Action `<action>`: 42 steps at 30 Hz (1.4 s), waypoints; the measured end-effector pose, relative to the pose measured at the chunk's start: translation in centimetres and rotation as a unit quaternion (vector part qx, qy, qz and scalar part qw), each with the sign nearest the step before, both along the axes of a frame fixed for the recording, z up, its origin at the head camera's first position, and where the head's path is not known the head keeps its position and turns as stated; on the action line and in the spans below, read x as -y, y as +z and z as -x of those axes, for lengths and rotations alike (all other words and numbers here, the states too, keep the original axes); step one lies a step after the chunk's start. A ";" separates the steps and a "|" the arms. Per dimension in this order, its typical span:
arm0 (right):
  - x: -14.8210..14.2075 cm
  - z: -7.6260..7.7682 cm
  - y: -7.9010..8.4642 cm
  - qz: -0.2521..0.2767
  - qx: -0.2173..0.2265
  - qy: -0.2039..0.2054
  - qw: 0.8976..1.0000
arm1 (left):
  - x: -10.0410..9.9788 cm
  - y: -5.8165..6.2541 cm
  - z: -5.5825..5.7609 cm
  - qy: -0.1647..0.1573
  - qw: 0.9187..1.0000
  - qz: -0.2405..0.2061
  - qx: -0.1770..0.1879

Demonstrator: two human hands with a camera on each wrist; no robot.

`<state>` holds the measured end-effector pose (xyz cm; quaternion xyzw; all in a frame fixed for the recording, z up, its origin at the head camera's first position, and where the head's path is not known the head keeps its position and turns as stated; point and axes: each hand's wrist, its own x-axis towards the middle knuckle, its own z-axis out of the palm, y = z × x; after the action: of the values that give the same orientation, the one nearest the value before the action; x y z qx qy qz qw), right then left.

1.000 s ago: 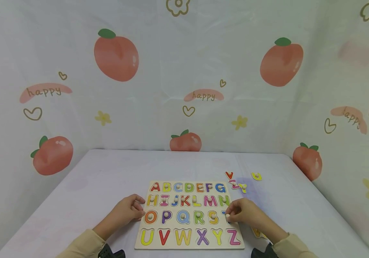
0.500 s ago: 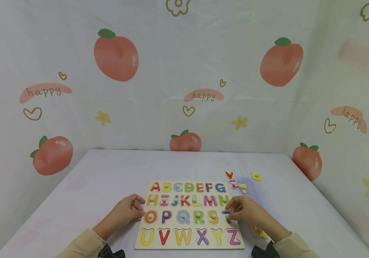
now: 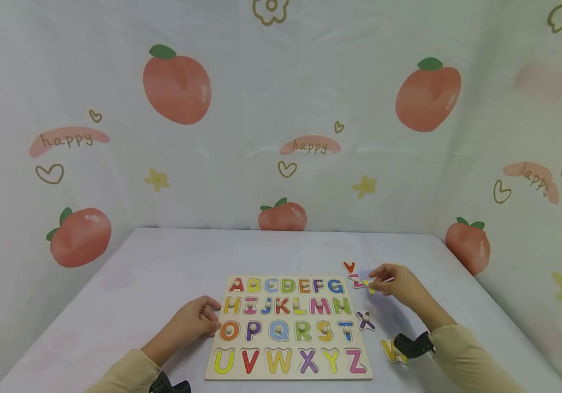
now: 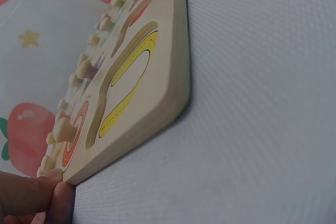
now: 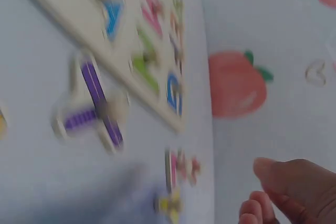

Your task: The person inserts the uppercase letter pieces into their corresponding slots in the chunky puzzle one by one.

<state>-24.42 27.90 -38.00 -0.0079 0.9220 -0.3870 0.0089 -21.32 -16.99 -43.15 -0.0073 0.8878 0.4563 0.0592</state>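
A wooden alphabet puzzle board point(image 3: 290, 377) lies on the table, with knobbed letters seated in its upper three rows. My left hand point(image 3: 197, 317) pinches the board's left edge beside the orange O point(image 4: 77, 139), thumb on top. My right hand point(image 3: 395, 283) hovers at the back right, fingers loosely bent and nothing between them. Beneath its fingertips is the yellow Y piece point(image 3: 370, 290), partly hidden. Close by lie the pink Z piece point(image 3: 356, 281) and red V piece point(image 3: 349, 267). The blue T piece point(image 3: 345, 330) sits in its recess; the bottom row shows knobless printed letters.
A purple X piece point(image 3: 366, 321) lies just off the board's right edge. Nearer me, a yellow W piece point(image 3: 390, 352) is partly covered by the right wrist's black camera point(image 3: 414, 345). A white curtain point(image 3: 222, 180) printed with fruit stands behind the white table point(image 3: 172, 256).
My right hand has let go of the T piece and moved back and right, over the Y piece. The X piece has come into sight. My left hand stays put.
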 end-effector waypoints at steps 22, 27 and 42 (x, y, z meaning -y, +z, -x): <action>-7.0 6.2 -3.1 0.003 0.007 -0.094 0.996 | -0.1 0.4 -0.2 0.001 1.000 -0.001 0.005; -6.9 6.5 -3.3 0.017 0.023 -0.097 0.995 | 0.1 0.3 -0.2 -0.011 1.000 -0.001 0.001; -7.4 7.6 -4.4 0.002 0.056 -0.111 0.992 | 0.1 0.0 0.0 -0.005 1.000 -0.004 0.005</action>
<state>-32.04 35.28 -42.37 0.1166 0.9143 -0.3875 0.0178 -21.31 -17.08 -43.18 -0.0051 0.8859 0.4591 0.0654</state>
